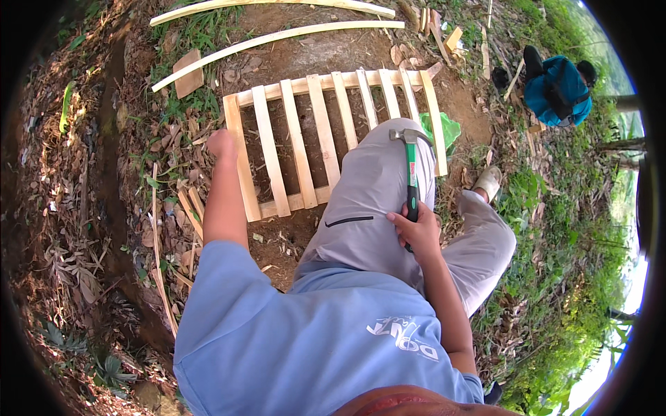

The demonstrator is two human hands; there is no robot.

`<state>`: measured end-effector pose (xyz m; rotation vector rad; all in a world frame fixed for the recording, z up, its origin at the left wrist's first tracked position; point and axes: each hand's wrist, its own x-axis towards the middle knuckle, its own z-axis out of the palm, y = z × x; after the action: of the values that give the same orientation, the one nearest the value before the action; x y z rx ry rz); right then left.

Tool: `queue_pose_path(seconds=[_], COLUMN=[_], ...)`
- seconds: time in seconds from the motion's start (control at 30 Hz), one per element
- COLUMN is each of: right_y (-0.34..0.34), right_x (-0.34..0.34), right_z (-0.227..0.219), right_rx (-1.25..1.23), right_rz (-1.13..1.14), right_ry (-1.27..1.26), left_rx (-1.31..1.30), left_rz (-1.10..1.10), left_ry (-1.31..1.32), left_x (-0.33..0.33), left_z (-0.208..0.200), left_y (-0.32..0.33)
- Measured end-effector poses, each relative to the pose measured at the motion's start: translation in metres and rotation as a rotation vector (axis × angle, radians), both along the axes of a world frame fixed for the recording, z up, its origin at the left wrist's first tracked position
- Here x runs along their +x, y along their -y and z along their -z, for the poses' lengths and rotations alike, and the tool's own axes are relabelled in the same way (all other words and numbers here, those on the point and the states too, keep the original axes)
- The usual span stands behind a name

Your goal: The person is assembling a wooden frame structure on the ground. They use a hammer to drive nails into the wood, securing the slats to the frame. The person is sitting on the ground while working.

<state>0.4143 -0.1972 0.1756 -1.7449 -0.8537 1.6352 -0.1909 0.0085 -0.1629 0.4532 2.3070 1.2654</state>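
Observation:
My right hand [418, 229] is wrapped round the dark lower grip of a claw hammer [411, 166] with a green and black handle. Its metal head points away from me, over my bent knee in grey trousers. A slatted wooden frame [320, 128] of pale boards lies on the ground before me, several slats crossing two long rails. My knee covers part of its near rail. At the frame's left end, my left hand [222, 143] is closed like a fist beside the outermost slat [241, 159]. Its fingertips are hidden, so whether it grips the slat is unclear.
Two long pale wooden strips [277, 36] lie beyond the frame, near a flat brown board piece [188, 73]. A green plastic bag [449, 132] rests by the frame's right end. Wood offcuts [454, 39] lie far right. A person in teal [558, 90] is beyond them.

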Motion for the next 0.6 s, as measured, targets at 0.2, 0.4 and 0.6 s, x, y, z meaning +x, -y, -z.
queue_pose_path(seconds=[0.2,0.4,0.6], right_y=[-0.006,-0.018,-0.023], right_x=[-0.009,-0.011,-0.009], right_z=[-0.002,0.018,0.025], right_rx=[0.006,-0.04,-0.06], right_rz=[-0.045,-0.042,-0.044], right_ry=[-0.028,-0.07,-0.093], left_rx=[0.001,0.167,0.446], left_rz=[0.019,-0.057,0.107], left_ry=[-0.024,-0.156,-0.474], left_x=[0.005,0.107,0.151], left_z=[-0.016,-0.103,-0.187], left_y=[-0.013,-0.003,-0.029])
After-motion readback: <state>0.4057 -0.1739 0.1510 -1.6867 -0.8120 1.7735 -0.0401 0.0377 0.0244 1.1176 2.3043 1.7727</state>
